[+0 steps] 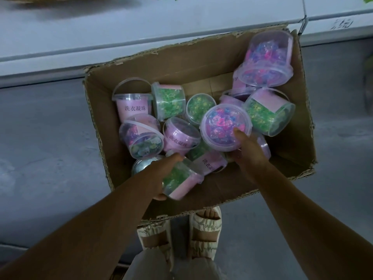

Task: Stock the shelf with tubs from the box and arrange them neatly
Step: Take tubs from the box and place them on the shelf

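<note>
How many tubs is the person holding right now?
2: a green tub in the left hand, low in the box; a purple tub in the right hand, mid-box.

This looks like a shop or its stockroom. An open cardboard box (141,63) sits on a grey floor (50,128), heaped with many identical clear plastic tubs (168,102) of coloured beads, each with the same pink printed label. Just beyond the box, on the far side, runs a long white shelf (121,27), retail-style.
</note>
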The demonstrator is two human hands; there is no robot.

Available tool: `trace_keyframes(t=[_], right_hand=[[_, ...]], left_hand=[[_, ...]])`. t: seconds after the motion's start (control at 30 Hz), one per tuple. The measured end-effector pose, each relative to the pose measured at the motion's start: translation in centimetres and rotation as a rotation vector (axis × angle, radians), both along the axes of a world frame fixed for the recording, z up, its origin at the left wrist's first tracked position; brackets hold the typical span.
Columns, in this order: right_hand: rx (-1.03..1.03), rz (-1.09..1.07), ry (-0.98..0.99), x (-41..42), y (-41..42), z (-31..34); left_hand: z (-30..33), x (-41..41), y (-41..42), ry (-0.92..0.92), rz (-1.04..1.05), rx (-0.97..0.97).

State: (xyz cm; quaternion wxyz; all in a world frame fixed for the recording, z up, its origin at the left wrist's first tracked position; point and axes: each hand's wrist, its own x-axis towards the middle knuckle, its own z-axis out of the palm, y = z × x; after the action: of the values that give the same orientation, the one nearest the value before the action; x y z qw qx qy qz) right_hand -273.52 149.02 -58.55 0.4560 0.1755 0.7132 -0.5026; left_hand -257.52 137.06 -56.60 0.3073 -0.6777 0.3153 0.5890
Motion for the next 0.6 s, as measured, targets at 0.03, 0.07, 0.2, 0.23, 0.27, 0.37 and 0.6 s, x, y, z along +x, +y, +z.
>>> trace_keyframes(t=[0.03, 0.07, 0.2, 0.23, 0.27, 0.37, 0.6], right_hand=[[-0.005, -0.008, -0.003, 0.0, 0.0, 0.1], [0.01, -0.009, 0.01, 0.1, 0.0, 0.2], [0.05, 0.034, 0.114, 0.2, -0.5, 2.6], [0.035, 0.042, 0.13, 0.3, -0.5, 3.7], [0.016, 0.049, 0.139, 0.3, -0.6, 4.8], [-0.044, 0.06, 0.171, -0.2, -1.0, 8.9], [-0.073, 0.091, 0.206, -1.3, -4.0, 22.6]], left_hand=[[0.0, 0.1, 0.0, 0.004, 0.03, -0.02], [0.2, 0.2, 0.2, 0.004, 0.06, -0.044], [1.6, 1.0, 0.7, 0.092, 0.171, -0.165], [2.2, 1.1, 0.7, 0.122, 0.198, -0.21], [3.2, 1.1, 0.6, 0.144, 0.236, -0.252], [7.3, 1.0, -0.2, 0.189, 0.365, -0.328], [21.1, 0.6, -3.9, 0.377, 0.47, -0.471]])
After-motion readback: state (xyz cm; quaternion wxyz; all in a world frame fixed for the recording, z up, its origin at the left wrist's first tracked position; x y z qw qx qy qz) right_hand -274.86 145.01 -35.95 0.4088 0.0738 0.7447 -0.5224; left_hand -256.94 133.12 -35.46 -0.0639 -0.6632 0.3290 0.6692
